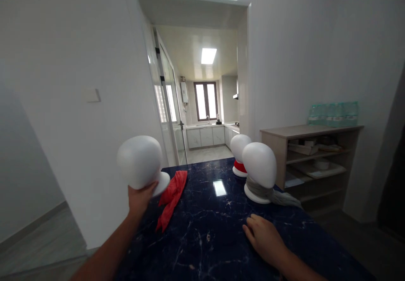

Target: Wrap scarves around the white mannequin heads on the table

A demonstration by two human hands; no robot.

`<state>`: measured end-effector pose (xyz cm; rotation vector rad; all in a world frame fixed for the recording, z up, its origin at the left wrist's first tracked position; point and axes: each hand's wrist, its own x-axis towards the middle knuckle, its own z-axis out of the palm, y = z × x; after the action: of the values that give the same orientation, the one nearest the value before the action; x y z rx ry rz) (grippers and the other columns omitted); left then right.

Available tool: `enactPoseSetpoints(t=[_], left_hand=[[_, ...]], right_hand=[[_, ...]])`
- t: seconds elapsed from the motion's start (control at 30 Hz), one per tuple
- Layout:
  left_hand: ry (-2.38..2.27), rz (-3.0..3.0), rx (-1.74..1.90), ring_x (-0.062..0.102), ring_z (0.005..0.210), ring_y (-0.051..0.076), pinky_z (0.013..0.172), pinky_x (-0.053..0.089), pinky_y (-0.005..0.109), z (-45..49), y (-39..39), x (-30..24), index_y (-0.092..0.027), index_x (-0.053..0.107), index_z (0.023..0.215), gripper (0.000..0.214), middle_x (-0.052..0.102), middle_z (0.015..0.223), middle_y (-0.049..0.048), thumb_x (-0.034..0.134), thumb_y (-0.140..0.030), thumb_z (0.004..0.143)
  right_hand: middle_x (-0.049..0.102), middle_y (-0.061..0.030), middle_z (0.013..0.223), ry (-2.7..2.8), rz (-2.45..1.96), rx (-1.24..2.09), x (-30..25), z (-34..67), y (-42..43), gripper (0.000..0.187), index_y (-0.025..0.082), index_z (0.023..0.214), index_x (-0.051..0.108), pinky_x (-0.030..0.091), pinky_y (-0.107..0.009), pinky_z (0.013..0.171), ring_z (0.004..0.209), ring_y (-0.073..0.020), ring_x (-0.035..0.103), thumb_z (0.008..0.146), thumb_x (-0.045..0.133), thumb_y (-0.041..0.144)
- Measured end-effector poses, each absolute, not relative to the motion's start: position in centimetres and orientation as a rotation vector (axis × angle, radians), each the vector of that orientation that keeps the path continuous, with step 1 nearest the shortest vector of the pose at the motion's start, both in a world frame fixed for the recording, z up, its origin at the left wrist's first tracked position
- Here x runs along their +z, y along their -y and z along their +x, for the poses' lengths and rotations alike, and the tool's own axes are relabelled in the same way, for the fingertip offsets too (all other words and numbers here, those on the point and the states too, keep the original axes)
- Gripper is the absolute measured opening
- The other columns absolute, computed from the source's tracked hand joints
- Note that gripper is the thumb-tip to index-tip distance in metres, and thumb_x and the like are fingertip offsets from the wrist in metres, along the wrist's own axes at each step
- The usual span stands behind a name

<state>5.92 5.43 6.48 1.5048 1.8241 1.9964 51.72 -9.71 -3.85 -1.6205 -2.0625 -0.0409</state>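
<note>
A white foam mannequin head (139, 162) tilts at the left edge of the dark table. My left hand (141, 198) is closed around its neck, with the fingers partly hidden behind it. Just right of its base lies a loose red scarf (174, 194). My right hand (264, 236) rests on the tabletop with its fingers curled in and nothing showing in them. Beyond it stands a second white mannequin head (259, 163), upright, with a grey scarf (257, 189) around its neck and one end trailing right. Partly hidden behind that is a third head (239, 147) with a red band (240, 166) at its neck.
The table (205, 247) has a glossy dark blue marbled top. To the right, a wooden shelf unit (275, 150) holds trays and papers, with a pack of bottles (333, 114) on top. Ahead, a doorway with an opened glass door (171, 104) leads into a kitchen.
</note>
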Motion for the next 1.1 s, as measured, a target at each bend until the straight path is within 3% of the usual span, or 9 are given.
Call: enactPoseSetpoints(t=[0.2, 0.37, 0.5, 0.6, 0.83, 1.0, 1.1], left_hand=[[-1.520, 1.497, 1.792, 0.074, 0.114, 0.037, 0.104, 0.058, 0.051, 15.8, 1.5, 2.9, -0.018, 0.068, 0.118, 0.065, 0.079, 0.116, 0.0145, 0.088, -0.051, 0.065], [-1.555, 1.630, 1.698, 0.070, 0.123, 0.038, 0.107, 0.055, 0.049, 22.6, 4.6, -1.3, -0.024, 0.064, 0.130, 0.074, 0.074, 0.130, 0.0137, 0.089, -0.048, 0.065], [-1.655, 1.711, 1.657, 0.067, 0.123, 0.037, 0.107, 0.053, 0.049, 24.1, 6.6, -2.0, -0.022, 0.063, 0.128, 0.069, 0.071, 0.126, 0.0146, 0.086, -0.049, 0.068], [-1.735, 1.872, 1.563, 0.063, 0.127, 0.039, 0.109, 0.049, 0.047, 24.1, 7.9, -1.8, -0.019, 0.061, 0.133, 0.073, 0.067, 0.130, 0.0180, 0.080, -0.056, 0.073], [-1.606, 2.031, 1.388, 0.058, 0.139, 0.035, 0.112, 0.045, 0.042, 23.9, 9.3, -1.5, -0.018, 0.048, 0.151, 0.086, 0.062, 0.148, 0.0185, 0.074, -0.060, 0.081], [-1.600, 2.020, 1.266, 0.065, 0.128, 0.033, 0.101, 0.050, 0.038, 23.8, 10.1, -0.8, -0.020, 0.046, 0.151, 0.088, 0.069, 0.139, 0.0159, 0.073, -0.066, 0.081], [-1.659, 1.998, 1.196, 0.066, 0.125, 0.031, 0.100, 0.049, 0.037, 23.7, 10.2, -0.5, -0.019, 0.047, 0.150, 0.087, 0.071, 0.135, 0.0146, 0.078, -0.058, 0.078]], right_hand=[[0.068, -0.0017, 0.088, 1.982, -1.548, 0.003, -3.6, 51.7, 9.9, 0.027, 0.023, 0.082, 0.062, 0.041, -0.032, 0.075, 0.081, -0.0197, 0.066, 0.106, 0.050, 0.030], [0.076, -0.0048, 0.096, 1.897, -1.346, 0.285, -1.7, 50.3, 9.8, 0.027, 0.024, 0.095, 0.072, 0.049, -0.037, 0.086, 0.092, -0.0249, 0.071, 0.103, 0.053, 0.040], [0.078, -0.0103, 0.125, 1.715, -1.090, 0.738, -0.7, 47.1, 8.2, 0.049, 0.023, 0.130, 0.074, 0.054, -0.044, 0.102, 0.114, -0.0303, 0.073, 0.097, 0.061, 0.057], [0.076, -0.0131, 0.133, 1.700, -0.946, 0.861, -0.9, 44.8, 6.7, 0.061, 0.021, 0.130, 0.075, 0.051, -0.050, 0.110, 0.124, -0.0341, 0.069, 0.093, 0.062, 0.067], [0.078, -0.0115, 0.128, 1.701, -0.955, 0.730, -1.9, 45.1, 7.0, 0.063, 0.024, 0.129, 0.075, 0.058, -0.045, 0.095, 0.118, -0.0347, 0.071, 0.089, 0.069, 0.072], [0.079, -0.0117, 0.123, 1.724, -0.962, 0.725, -1.8, 45.8, 7.6, 0.055, 0.024, 0.123, 0.076, 0.059, -0.043, 0.088, 0.113, -0.0342, 0.072, 0.084, 0.076, 0.062], [0.078, -0.0111, 0.124, 1.741, -0.976, 0.732, -1.9, 45.6, 7.3, 0.049, 0.024, 0.123, 0.075, 0.058, -0.040, 0.086, 0.114, -0.0331, 0.071, 0.082, 0.077, 0.051]])
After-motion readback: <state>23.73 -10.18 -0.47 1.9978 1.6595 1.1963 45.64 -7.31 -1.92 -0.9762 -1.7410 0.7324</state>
